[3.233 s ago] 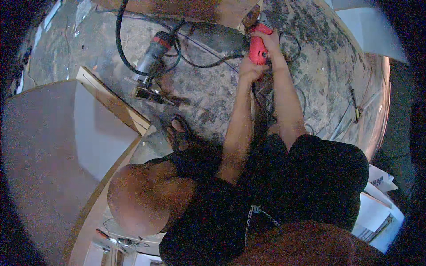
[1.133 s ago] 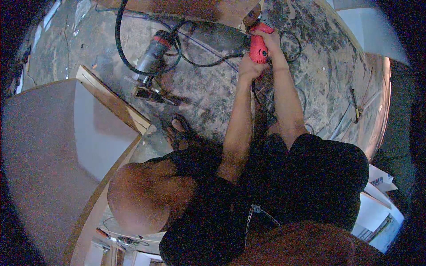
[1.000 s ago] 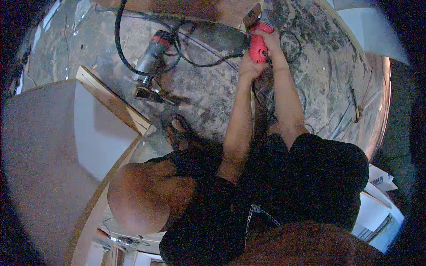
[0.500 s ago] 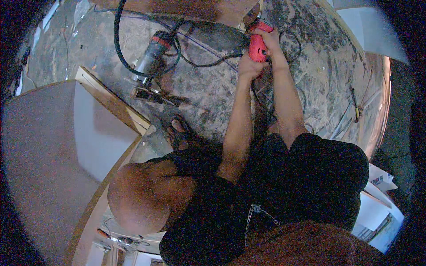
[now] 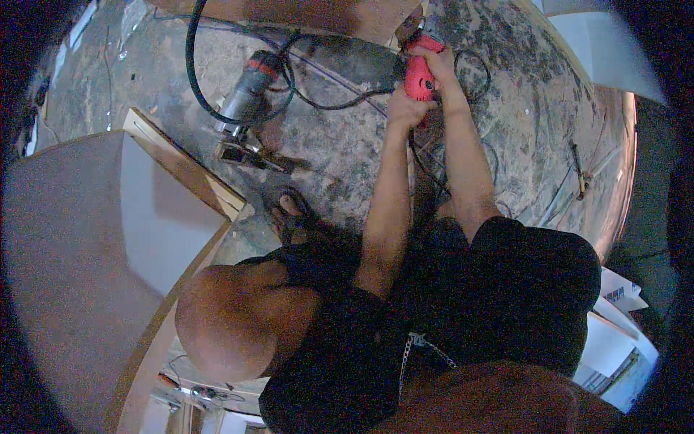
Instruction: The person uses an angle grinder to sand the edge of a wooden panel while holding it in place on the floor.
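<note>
Both my hands are closed around a red corded power tool point(image 5: 419, 76) at the top centre, just off the lower edge of a brown board point(image 5: 340, 16). My left hand point(image 5: 408, 108) wraps the tool's near end. Farther forward, my right hand point(image 5: 438, 64) grips the body from the right side. The tool's front end meets a dark rounded part point(image 5: 409, 27) beside the board's corner; its exact kind is hard to make out. A black cord runs down from near my left hand.
A black-and-red cylindrical power tool with a metal base point(image 5: 249, 90) lies on the stained floor point(image 5: 332, 137), its thick cable point(image 5: 191, 65) looping around. Wood-edged white panels point(image 5: 163, 217) stand at left. A thin dark tool point(image 5: 578, 170) lies at right. My sandalled foot point(image 5: 291, 210) is near centre.
Almost nothing differs. My hands keep their hold on the red power tool, which has shifted only very slightly.
</note>
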Motion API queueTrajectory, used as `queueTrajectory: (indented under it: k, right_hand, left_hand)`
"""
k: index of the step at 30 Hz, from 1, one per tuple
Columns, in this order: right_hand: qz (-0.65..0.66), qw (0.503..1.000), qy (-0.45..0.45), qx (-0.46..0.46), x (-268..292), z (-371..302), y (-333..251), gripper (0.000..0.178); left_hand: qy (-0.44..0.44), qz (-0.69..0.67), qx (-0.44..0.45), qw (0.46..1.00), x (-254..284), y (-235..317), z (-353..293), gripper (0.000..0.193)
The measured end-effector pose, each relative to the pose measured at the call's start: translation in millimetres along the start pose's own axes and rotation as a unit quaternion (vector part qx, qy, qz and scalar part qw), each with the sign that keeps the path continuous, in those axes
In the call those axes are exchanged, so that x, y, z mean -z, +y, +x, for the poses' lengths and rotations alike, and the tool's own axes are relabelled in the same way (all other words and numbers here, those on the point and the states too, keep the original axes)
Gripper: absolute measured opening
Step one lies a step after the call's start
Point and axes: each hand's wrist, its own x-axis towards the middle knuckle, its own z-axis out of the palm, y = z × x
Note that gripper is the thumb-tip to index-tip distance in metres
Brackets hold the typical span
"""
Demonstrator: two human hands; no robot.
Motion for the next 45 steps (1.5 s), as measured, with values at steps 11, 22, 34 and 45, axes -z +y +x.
queueTrajectory:
  k: [11, 22, 34, 45]
  right_hand:
    - [-0.007, 0.999, 0.037, 0.003, -10.6, -4.4, -0.5, 0.043]
    - [0.016, 0.998, -0.045, -0.036, 2.2, 8.9, 7.5, 0.067]
    - [-0.039, 0.998, 0.041, 0.022, 2.6, 6.9, 12.9, 0.052]
    - [-0.028, 0.999, 0.015, 0.0, 13.6, 21.4, 32.0, 0.035]
  left_hand:
    - [0.0, 0.03, 0.017, 0.999, 9.2, 4.8, -1.7, 0.08]
    - [-0.006, -0.005, 0.016, 1.0, 6.5, 3.7, -1.6, 0.076]
    - [0.003, 0.002, 0.016, 1.0, -2.1, -1.3, 0.3, 0.078]
    - [0.024, 0.006, 0.007, 1.0, -4.6, 0.4, 0.1, 0.074]
